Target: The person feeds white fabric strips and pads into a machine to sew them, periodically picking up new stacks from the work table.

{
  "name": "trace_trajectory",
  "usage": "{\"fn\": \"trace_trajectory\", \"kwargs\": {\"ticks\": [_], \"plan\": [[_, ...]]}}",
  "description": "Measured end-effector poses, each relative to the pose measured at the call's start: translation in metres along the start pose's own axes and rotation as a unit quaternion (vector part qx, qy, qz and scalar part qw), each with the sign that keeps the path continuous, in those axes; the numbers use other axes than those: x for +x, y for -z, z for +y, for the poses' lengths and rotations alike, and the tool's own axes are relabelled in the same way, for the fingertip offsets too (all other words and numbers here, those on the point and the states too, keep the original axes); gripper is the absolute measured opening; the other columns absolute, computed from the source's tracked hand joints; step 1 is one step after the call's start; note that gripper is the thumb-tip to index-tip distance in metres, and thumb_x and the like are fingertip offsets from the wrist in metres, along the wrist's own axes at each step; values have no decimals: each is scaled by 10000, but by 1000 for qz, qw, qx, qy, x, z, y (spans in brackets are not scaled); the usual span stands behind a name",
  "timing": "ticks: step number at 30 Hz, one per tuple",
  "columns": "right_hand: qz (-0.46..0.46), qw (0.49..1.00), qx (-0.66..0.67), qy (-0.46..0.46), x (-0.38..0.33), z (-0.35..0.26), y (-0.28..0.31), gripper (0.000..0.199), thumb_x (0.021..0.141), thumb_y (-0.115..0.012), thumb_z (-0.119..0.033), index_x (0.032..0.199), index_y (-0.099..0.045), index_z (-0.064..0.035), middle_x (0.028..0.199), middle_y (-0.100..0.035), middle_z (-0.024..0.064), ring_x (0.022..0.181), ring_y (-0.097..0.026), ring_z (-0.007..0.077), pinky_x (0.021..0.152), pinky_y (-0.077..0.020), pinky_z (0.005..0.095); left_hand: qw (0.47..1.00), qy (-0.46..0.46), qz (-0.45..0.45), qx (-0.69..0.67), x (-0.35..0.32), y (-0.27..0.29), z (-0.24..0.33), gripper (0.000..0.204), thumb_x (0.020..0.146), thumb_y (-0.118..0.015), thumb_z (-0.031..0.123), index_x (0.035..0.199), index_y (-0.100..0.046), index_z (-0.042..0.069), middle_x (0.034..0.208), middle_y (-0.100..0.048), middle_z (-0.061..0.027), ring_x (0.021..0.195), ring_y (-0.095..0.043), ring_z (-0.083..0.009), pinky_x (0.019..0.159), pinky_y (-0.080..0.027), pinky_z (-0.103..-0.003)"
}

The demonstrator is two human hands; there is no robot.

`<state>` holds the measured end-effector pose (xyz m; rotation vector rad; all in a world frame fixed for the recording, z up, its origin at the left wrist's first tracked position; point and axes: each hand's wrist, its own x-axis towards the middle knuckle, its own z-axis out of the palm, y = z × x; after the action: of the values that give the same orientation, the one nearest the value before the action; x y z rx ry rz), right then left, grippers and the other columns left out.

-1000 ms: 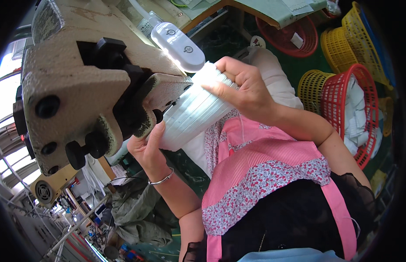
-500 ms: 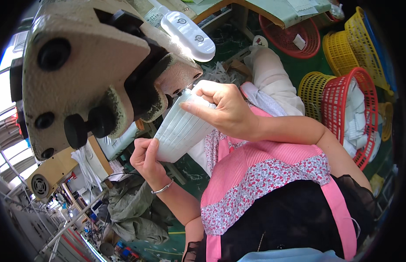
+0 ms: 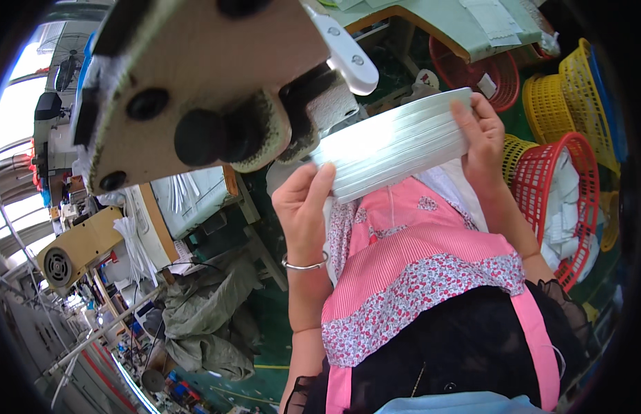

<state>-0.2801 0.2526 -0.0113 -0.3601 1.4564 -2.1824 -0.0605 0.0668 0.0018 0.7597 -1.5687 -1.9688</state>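
Note:
A white strip of fabric (image 3: pixel 396 143) with parallel stitched lines is stretched nearly flat between my hands. My left hand (image 3: pixel 303 207) pinches its left end, thumb on top, just below the machine's lower edge. At the other end, my right hand (image 3: pixel 485 141) grips the strip with the thumb on the upper face. The fingers behind the fabric are partly hidden. Above and to the left looms the beige sewing machine head (image 3: pixel 203 83) with black knobs. Its needle area is hidden from here.
A white oval device (image 3: pixel 351 55) is fixed by the machine. At the right stand a red basket (image 3: pixel 576 207) holding white cloth, yellow baskets (image 3: pixel 558 100) and another red basket (image 3: pixel 510 72). A grey-green cloth (image 3: pixel 210 317) hangs at lower left. A pale table (image 3: pixel 431 21) lies beyond.
The fabric strip has swung from a slant under the machine head to a wide stretch across my front. My right hand moved right, away from the machine; the whole view shifted too.

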Motion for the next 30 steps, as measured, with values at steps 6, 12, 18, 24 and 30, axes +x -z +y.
{"fn": "trace_trajectory", "kwargs": {"ticks": [6, 12, 18, 24, 30], "plan": [[46, 999, 5, 29, 6, -8, 18, 124, 953, -648, -132, 1029, -609, -43, 919, -668, 26, 794, -627, 55, 711, -486, 189, 997, -48, 52, 16, 20, -50, 17, 138, 937, -654, 69, 976, -708, -52, 804, -674, -40, 666, -616, -85, 589, -489, -222], [23, 999, 16, 40, 13, -6, 12, 152, 962, -641, -136, 1047, -613, -12, 917, -686, 37, 782, -620, 38, 701, -475, 180, 991, -80, 101, 34, 19, -51, 20, 124, 909, -689, 86, 918, -719, -34, 728, -627, -7, 595, -518, -56, 522, -397, -212], [20, 999, 10, 42, 16, -7, 10, 138, 964, -637, -135, 1034, -609, -20, 913, -676, 22, 780, -614, 31, 694, -472, 177, 984, -90, 142, 60, 22, -53, 19, 105, 893, -692, 76, 881, -715, -26, 677, -582, 13, 549, -457, -38, 481, -319, -189], [11, 999, 0, 38, 16, -17, 0, 129, 961, -641, -129, 1018, -603, -20, 891, -674, 21, 765, -614, 29, 675, -473, 175, 981, -74, 178, -5, 18, -63, 27, 93, 893, -667, 50, 892, -713, -31, 657, -584, 6, 470, -441, -22, 422, -303, -167], [-2, 999, -6, 38, 16, -19, -10, 149, 953, -651, -125, 1035, -605, -10, 883, -678, 27, 764, -625, 36, 681, -487, 181, 976, -70, 201, -48, 15, -54, 19, 97, 901, -652, 49, 916, -712, -26, 639, -582, 6, 455, -435, -14, 402, -324, -164]]}}
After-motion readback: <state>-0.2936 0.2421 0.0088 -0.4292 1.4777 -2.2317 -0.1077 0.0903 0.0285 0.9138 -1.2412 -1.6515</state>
